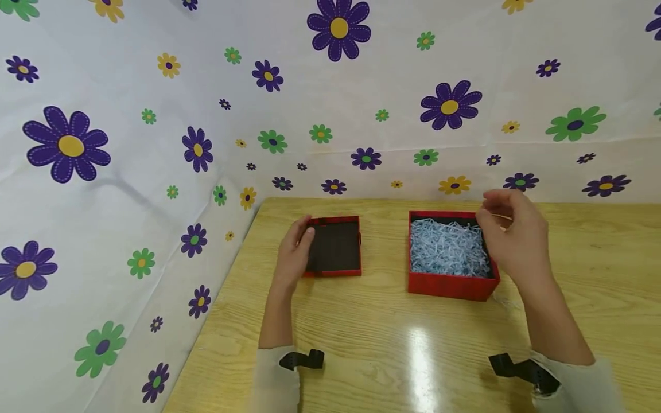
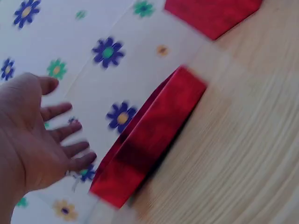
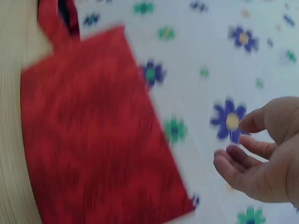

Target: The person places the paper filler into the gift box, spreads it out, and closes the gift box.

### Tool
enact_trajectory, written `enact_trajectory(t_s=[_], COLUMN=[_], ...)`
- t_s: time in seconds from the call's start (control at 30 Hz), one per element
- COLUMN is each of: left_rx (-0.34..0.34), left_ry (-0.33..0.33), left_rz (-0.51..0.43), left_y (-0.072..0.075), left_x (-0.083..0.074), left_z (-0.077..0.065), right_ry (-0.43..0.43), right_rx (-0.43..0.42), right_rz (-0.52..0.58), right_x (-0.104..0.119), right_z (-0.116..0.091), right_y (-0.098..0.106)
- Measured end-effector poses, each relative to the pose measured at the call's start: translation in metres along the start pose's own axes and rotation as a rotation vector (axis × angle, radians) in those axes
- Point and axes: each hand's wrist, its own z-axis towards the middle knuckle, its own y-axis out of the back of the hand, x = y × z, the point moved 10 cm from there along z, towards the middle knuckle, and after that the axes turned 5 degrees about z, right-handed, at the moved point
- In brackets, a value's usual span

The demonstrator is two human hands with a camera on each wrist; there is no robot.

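Note:
A shallow red box lid lies with its black inside facing up, left of a deeper red box. Pale blue shredded paper fills the box. My left hand is at the lid's left edge; the left wrist view shows its fingers loosely bent and apart from the red lid wall. Beside the box's right rim is my right hand. Its fingers are relaxed and hold nothing in the right wrist view, with a gap to the red box side.
Both boxes' parts rest on a light wood-grain table. A white cloth with flower prints hangs behind the table and along its left side. Black straps are around both sleeves.

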Motion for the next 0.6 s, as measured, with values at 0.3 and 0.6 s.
enact_trajectory(t_s=[0.3, 0.6], left_rx=[0.103, 0.187], left_ry=[0.406, 0.498], left_rz=[0.059, 0.127], left_y=[0.032, 0.021], left_x=[0.058, 0.063], left_z=[-0.018, -0.027], right_ry=[-0.148, -0.285], right_rx=[0.655, 0.713], right_rz=[0.449, 0.399], right_x=[0.033, -0.012], right_z=[-0.079, -0.102], right_y=[-0.161, -0.224])
